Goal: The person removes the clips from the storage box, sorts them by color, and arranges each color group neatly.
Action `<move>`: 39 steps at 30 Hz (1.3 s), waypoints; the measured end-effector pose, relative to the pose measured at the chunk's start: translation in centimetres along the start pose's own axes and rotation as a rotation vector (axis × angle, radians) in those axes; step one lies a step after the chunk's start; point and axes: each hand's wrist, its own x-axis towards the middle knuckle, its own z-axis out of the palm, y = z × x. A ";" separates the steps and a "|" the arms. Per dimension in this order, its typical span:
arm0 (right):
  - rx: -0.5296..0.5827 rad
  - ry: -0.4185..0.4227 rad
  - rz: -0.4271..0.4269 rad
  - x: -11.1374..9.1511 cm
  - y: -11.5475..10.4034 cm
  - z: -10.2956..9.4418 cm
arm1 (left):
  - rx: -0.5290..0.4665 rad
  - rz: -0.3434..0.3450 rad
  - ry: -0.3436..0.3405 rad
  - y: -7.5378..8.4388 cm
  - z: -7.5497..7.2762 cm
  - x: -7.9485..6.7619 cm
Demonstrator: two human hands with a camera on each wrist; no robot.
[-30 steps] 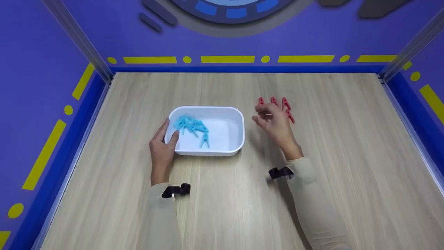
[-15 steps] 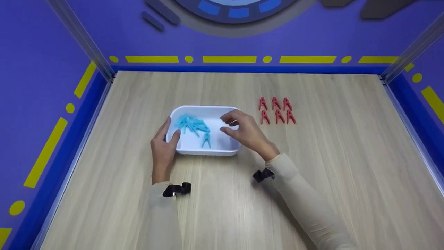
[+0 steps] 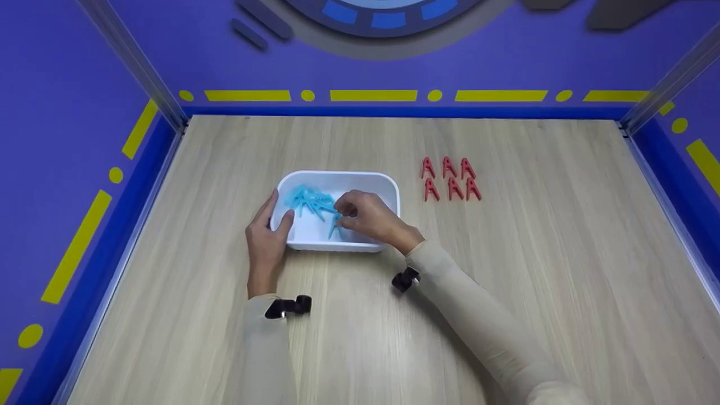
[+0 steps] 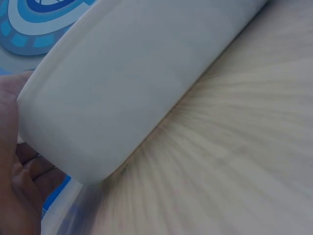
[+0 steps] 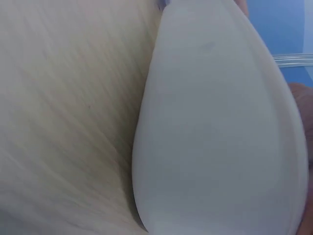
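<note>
A white plastic tub point(image 3: 371, 183) stands on the table, holding a heap of light-blue clothespins point(image 3: 308, 198) in its left part. My left hand point(image 3: 267, 242) grips the tub's left end, thumb inside over the rim and fingers outside. Inside the tub, my right hand point(image 3: 368, 216) has thumb and fingers at the upper end of a single blue clothespin point(image 3: 333, 229), pinching it; its top is partly hidden. The left wrist view shows the tub's outer wall point(image 4: 112, 88) beside the left hand point(image 4: 19, 181). In the right wrist view the wall point(image 5: 215, 117) hides most of the right hand.
Red clothespins point(image 3: 454, 188) lie in two neat rows on the wooden table point(image 3: 534, 253), right of the tub. Blue panels point(image 3: 371, 67) with yellow marks enclose the table at the back and both sides.
My right hand has moved left from the red clothespins, over the tub's right side, to the single blue clothespin. The left hand keeps its grip on the tub.
</note>
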 end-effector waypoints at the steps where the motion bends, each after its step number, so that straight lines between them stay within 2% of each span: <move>1: -0.004 -0.006 0.004 0.2 0.0 0.1 | 0.002 0.000 0.000 0.0 0.0 0.0; 10: -0.128 -0.061 0.005 0.7 0.1 0.4 | 0.000 -0.010 -0.001 -0.1 0.1 -0.1; 17: -0.219 -0.109 -0.035 0.4 0.3 0.8 | 0.002 -0.002 0.005 -0.2 0.1 -0.1; 24: -0.235 -0.137 -0.021 0.4 0.3 0.6 | 0.002 0.006 0.004 -0.2 0.1 -0.1; 31: -0.243 -0.109 -0.015 0.4 0.3 0.7 | 0.006 -0.004 0.000 0.0 0.1 -0.1; 39: -0.268 -0.156 -0.027 0.4 0.0 0.7 | 0.007 -0.010 -0.001 0.0 0.1 -0.1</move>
